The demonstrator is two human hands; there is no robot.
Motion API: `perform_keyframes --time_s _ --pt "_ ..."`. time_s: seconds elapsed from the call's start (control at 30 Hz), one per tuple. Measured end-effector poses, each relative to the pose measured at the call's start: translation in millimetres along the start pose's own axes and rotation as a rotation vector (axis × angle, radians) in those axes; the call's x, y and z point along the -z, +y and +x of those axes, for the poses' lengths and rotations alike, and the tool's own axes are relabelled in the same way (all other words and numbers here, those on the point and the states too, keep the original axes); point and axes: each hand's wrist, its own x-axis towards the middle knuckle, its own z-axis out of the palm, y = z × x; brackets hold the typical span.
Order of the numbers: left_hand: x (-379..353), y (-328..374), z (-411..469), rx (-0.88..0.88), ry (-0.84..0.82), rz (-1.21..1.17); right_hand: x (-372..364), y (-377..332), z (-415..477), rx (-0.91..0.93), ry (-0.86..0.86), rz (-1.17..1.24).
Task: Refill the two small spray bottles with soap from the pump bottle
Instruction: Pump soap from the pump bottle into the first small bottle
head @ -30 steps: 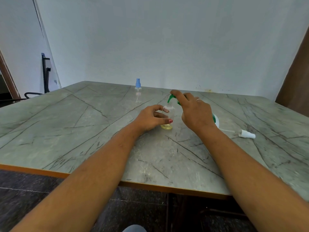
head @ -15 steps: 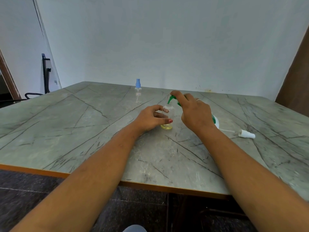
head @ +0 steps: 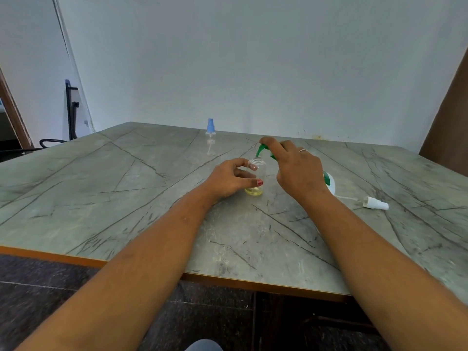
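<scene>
1. The left hand is curled round the open bottle, with the thumb in front and the fingers behind. The bottle is held upright on the table.
2. The right hand is curled over the top of the pump bottle, with the index finger laid along the green pump head. How the other fingers sit on it is hidden by the back of the hand. A ring is worn on one finger.
3. The spout is pointed down at the open bottle's threaded mouth. Whether the two touch cannot be told.
4. A shallow layer of yellow soap is seen at the bottom of the open bottle, which is clear above that.
5. Of the pump bottle's body, only a white and green patch is seen behind the right wrist, just right of the open bottle.
6. A white sprayer with a thin tube is laid on its side on the table, right of the pump bottle and apart from it.
7. A capped bottle with a blue top is stood upright farther back and to the left, well apart from both hands.
8. The table is grey, veined and edged in orange. A pale wall is seen behind it and a dark chair at the far left.
</scene>
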Motion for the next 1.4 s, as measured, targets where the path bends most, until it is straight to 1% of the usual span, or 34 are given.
perform_keyframes --time_s 0.23,0.4,0.5,0.7,0.9,1.2,1.4 --pt "-0.8 1.4 -1.6 -0.011 0.002 0.01 1.6 -1.3 -1.4 0.006 -0.012 -0.002" --pt "1.2 3.6 -3.7 -0.136 0.131 -0.028 7.2 -3.4 -1.1 -0.007 0.033 0.031" --pt "0.5 4.8 -1.9 -0.168 0.169 -0.012 8.9 -3.4 -1.1 -0.009 0.055 0.04" --pt "-0.3 -0.7 -2.7 -0.137 0.133 0.01 7.0 -2.9 -2.4 -0.005 -0.04 -0.002" --pt "-1.9 -0.9 -2.6 -0.124 0.126 0.043 4.1 -3.3 -3.3 0.021 -0.078 -0.036" --pt "-1.9 -1.7 -1.5 -0.121 0.125 0.034 4.1 -0.2 -2.3 0.025 -0.107 0.058" --pt "-1.7 -3.9 -0.3 -0.141 0.148 0.09 2.0 1.9 -2.2 0.051 -0.091 0.127"
